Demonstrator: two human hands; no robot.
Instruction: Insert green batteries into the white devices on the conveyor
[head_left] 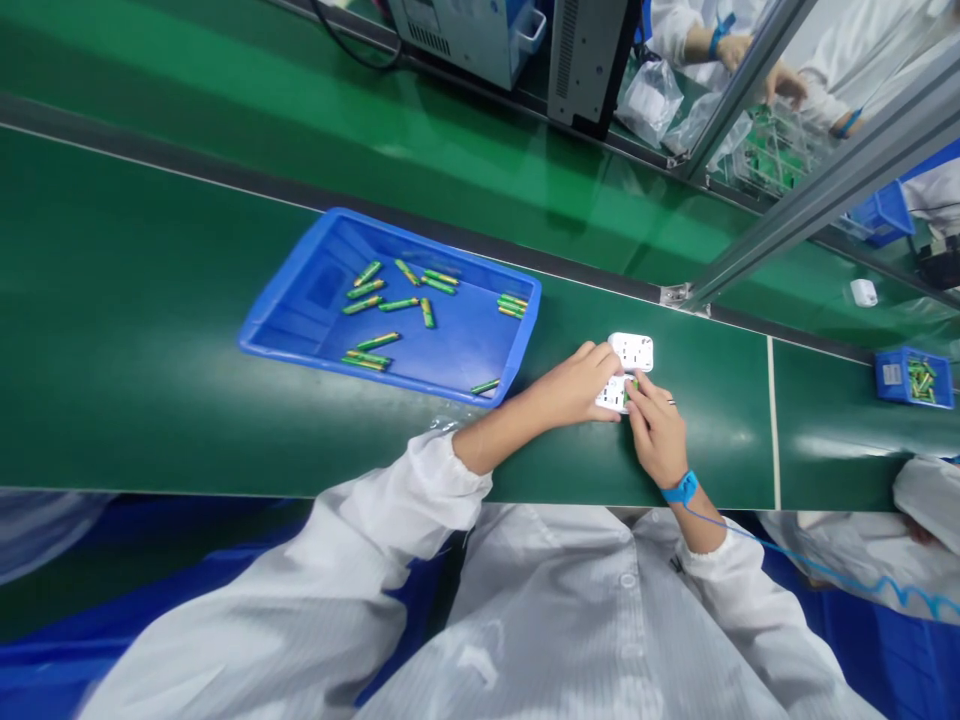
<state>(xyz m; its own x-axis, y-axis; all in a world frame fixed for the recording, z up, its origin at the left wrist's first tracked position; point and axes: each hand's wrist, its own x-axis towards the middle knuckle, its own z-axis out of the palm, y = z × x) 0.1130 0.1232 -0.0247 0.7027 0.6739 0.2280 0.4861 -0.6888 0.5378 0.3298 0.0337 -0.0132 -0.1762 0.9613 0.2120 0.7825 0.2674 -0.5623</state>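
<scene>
My left hand (586,385) grips a small white plastic device (611,394) by its left side, low over the green work surface. On the device's right part, my right hand (654,420) pinches a green battery (631,388), its fingertips pressing there; how far the battery sits in is hidden by the fingers. A second white device (634,351) lies just behind, touching or nearly touching my fingers. To the left stands a blue tray (450,345) with several loose green-and-yellow batteries (400,304) scattered on its floor.
A blue strap (681,488) on my right wrist trails a coiled cord rightwards. Farther right is a blue bin (891,377) of batteries near another person's sleeve (926,500). A metal post (810,200) slants over the back edge. Other workers' hands (784,85) show behind it.
</scene>
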